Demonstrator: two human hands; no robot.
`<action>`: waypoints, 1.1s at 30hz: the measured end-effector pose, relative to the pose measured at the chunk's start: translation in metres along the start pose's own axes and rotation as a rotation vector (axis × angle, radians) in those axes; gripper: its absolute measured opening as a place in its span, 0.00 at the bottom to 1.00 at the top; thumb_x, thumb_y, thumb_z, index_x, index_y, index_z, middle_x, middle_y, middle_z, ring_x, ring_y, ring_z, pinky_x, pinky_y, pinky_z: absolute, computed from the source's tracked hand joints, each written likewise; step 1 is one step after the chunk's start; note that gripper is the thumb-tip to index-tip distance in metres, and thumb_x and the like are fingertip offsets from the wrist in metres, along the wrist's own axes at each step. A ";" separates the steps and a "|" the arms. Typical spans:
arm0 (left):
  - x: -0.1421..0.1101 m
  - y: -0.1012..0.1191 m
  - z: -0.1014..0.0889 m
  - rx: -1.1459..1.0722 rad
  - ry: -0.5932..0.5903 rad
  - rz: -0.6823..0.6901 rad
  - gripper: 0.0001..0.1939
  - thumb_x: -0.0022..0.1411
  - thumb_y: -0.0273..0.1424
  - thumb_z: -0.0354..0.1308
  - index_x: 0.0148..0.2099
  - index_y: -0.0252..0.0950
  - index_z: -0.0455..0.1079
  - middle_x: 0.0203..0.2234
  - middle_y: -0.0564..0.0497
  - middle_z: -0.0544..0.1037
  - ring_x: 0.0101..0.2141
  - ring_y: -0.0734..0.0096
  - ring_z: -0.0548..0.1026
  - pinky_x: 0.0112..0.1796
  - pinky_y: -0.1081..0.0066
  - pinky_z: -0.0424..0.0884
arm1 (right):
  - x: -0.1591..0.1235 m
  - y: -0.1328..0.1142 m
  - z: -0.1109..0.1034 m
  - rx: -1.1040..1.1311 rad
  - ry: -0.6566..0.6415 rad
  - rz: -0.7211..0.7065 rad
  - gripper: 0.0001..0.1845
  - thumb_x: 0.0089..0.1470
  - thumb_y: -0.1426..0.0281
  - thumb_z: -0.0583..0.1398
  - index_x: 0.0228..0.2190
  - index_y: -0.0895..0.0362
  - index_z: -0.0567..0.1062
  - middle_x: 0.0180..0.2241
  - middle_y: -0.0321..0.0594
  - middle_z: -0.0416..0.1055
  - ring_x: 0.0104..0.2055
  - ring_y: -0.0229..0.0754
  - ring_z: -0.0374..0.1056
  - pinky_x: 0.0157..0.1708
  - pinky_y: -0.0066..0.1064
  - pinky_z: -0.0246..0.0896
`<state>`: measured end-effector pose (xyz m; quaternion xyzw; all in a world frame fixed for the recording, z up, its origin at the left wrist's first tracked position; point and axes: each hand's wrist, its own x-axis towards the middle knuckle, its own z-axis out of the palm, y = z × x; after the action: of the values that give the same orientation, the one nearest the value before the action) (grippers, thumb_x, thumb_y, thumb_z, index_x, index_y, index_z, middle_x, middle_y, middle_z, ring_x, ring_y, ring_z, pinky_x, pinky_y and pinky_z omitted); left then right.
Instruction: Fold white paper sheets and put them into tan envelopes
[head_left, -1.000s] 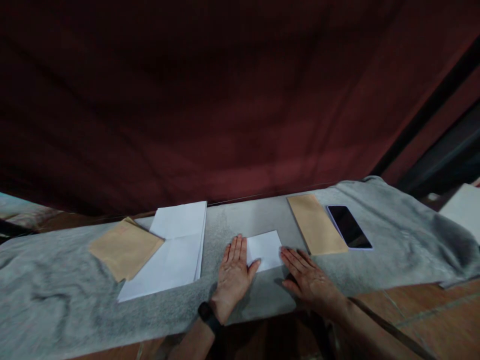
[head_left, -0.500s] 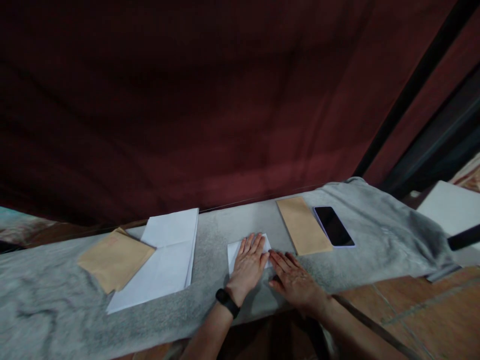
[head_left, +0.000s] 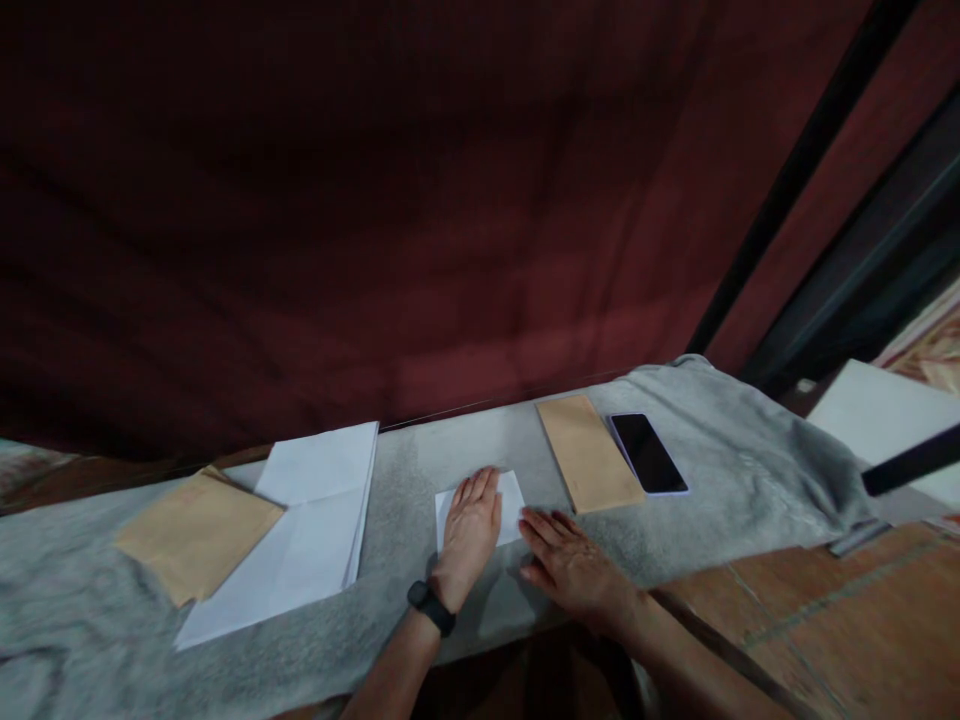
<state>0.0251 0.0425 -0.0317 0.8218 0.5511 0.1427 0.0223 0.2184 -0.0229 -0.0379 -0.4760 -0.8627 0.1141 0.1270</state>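
A small folded sheet of white paper lies on the grey cloth in front of me. My left hand, with a dark band on its wrist, rests flat across the paper's left and middle part, fingers stretched out. At the paper's right edge, my right hand lies with extended fingers, the fingertips at or just touching that edge. A brown envelope lies beyond the right hand, and a phone with a dark screen and a light purple edge is beside it.
At the left, larger white sheets with a crease lie partly under several brown envelopes. The grey cloth covers the narrow bench. A dark red curtain hangs behind it; a black pole slants at the right.
My left hand has slid left over the paper, uncovering more of its right side. My right hand stays by the paper's right edge. The whole view has shifted slightly.
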 end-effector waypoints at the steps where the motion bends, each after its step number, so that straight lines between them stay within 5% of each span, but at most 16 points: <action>1: 0.001 -0.003 -0.003 -0.013 0.006 -0.026 0.23 0.71 0.24 0.43 0.65 0.35 0.64 0.60 0.43 0.73 0.59 0.60 0.70 0.60 0.57 0.64 | 0.002 0.000 -0.004 0.017 -0.008 0.011 0.27 0.67 0.60 0.54 0.62 0.59 0.67 0.65 0.47 0.62 0.66 0.48 0.60 0.67 0.44 0.52; 6: 0.005 -0.016 -0.014 -0.108 0.065 -0.112 0.18 0.66 0.21 0.49 0.52 0.36 0.74 0.45 0.43 0.78 0.47 0.56 0.75 0.50 0.55 0.70 | 0.014 0.000 -0.020 0.095 -0.041 0.039 0.20 0.66 0.67 0.54 0.57 0.54 0.73 0.62 0.43 0.67 0.61 0.48 0.66 0.65 0.44 0.56; 10: 0.012 -0.022 -0.030 -0.179 0.084 -0.109 0.12 0.63 0.19 0.54 0.37 0.38 0.76 0.34 0.49 0.77 0.39 0.63 0.76 0.43 0.65 0.73 | 0.023 0.006 -0.028 0.178 0.007 0.082 0.21 0.65 0.69 0.54 0.56 0.56 0.74 0.58 0.44 0.73 0.58 0.48 0.69 0.61 0.42 0.62; 14: 0.011 -0.022 -0.062 -0.244 0.307 -0.107 0.08 0.69 0.25 0.53 0.43 0.38 0.74 0.37 0.50 0.76 0.41 0.65 0.75 0.43 0.66 0.72 | 0.032 0.018 -0.030 0.305 0.214 0.194 0.22 0.66 0.67 0.50 0.56 0.55 0.74 0.54 0.45 0.75 0.54 0.47 0.73 0.56 0.41 0.67; 17: -0.003 -0.017 -0.074 -0.187 0.468 0.049 0.09 0.71 0.28 0.51 0.45 0.39 0.73 0.38 0.49 0.76 0.42 0.61 0.73 0.44 0.62 0.71 | 0.036 0.029 -0.030 0.382 0.380 0.270 0.22 0.65 0.65 0.49 0.54 0.54 0.75 0.51 0.45 0.77 0.51 0.48 0.74 0.54 0.43 0.69; 25: -0.050 0.007 -0.030 -0.038 0.032 0.208 0.08 0.67 0.22 0.53 0.41 0.39 0.72 0.38 0.50 0.76 0.41 0.61 0.74 0.46 0.59 0.72 | 0.043 0.027 -0.018 0.354 0.347 0.219 0.19 0.65 0.67 0.50 0.50 0.53 0.77 0.49 0.44 0.78 0.51 0.46 0.75 0.54 0.41 0.70; 30: -0.055 0.014 -0.018 -0.108 -0.004 0.161 0.09 0.68 0.24 0.52 0.45 0.40 0.71 0.44 0.48 0.77 0.47 0.60 0.75 0.52 0.56 0.72 | 0.046 0.008 -0.005 0.264 0.275 0.109 0.20 0.67 0.67 0.49 0.53 0.54 0.76 0.53 0.44 0.76 0.55 0.45 0.72 0.57 0.43 0.68; 33: -0.055 0.009 -0.010 -0.109 0.057 0.086 0.16 0.70 0.27 0.49 0.57 0.38 0.67 0.56 0.44 0.74 0.57 0.57 0.72 0.57 0.54 0.70 | 0.045 -0.003 0.005 0.147 0.262 0.055 0.23 0.69 0.64 0.49 0.58 0.55 0.72 0.59 0.46 0.71 0.62 0.46 0.66 0.62 0.46 0.63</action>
<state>0.0111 -0.0125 -0.0318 0.8380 0.5069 0.1966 0.0453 0.1915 0.0135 -0.0366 -0.4996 -0.8147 0.1173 0.2700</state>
